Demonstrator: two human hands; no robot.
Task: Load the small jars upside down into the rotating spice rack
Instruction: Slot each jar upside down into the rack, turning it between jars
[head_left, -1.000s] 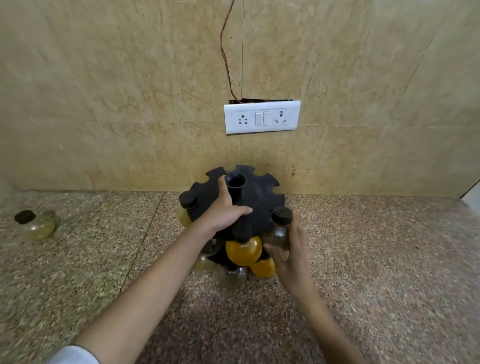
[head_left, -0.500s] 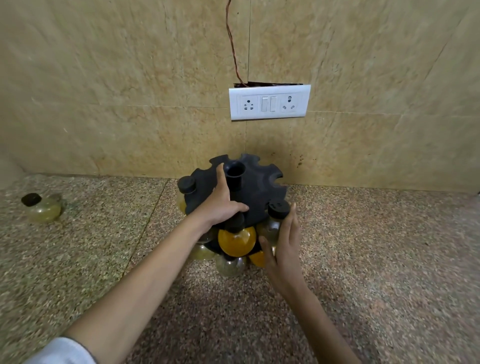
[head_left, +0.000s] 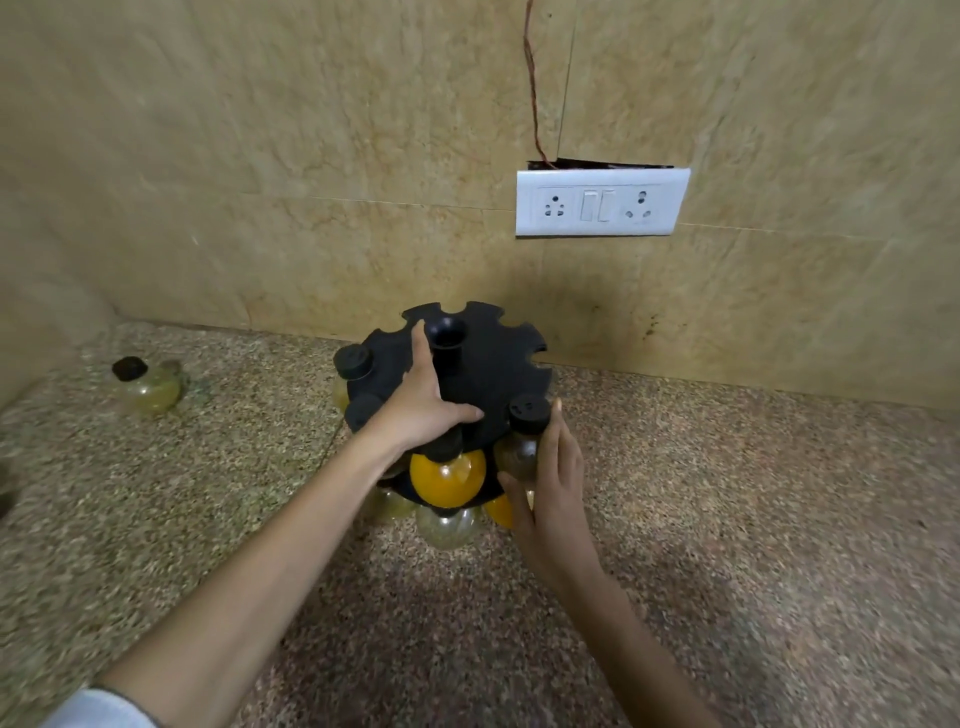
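The task is judged to be well under way but not finished. A black, round, notched plastic spice rack (head_left: 488, 382) is seen on the speckled granite countertop (head_left: 753, 545), close to the tiled wall. Several small clear glass jars with black caps are already seated in it: three caps are seen above the top disc, among them one at the left rim (head_left: 353, 361), while a jar filled with orange powder (head_left: 448, 478) and a few paler ones are hung beneath.

The left hand (head_left: 423, 410) is laid flat on the top disc beside the central post, its fingers straight and spread, with nothing gripped; the rack appears to be steadied by it. The right hand (head_left: 550, 493) is held with its fingers straight against the side of a near-right clear jar (head_left: 522, 449), which is seated in a notch; it is touched rather than clasped.

Several notches along the far rim are seen unfilled. One more small yellowish jar (head_left: 148, 387) is left on the counter, well apart at the left, and is yet to be loaded.
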